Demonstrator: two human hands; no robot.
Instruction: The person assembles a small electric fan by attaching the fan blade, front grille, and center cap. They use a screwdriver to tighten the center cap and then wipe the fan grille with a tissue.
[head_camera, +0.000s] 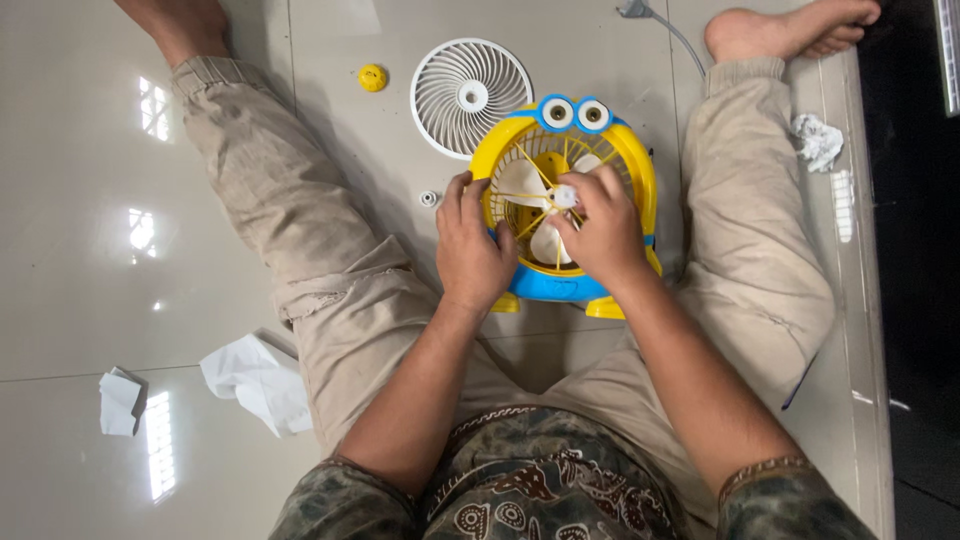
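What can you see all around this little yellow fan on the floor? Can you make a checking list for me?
Surface: glossy pale tiled floor, with window light reflected on it.
Job's things: yellow and blue fan with two round eyes on top, lying between the legs; its white blades show behind yellow ribs.
Loose parts: white round grille, yellow cap, small white ring.
Clutter: crumpled white tissues, one by the right leg.
Hands: left hand grips the fan's rim; right hand pinches a small white piece at the centre.
Cables: grey cord near the top.
Surroundings: dark strip at the right edge.
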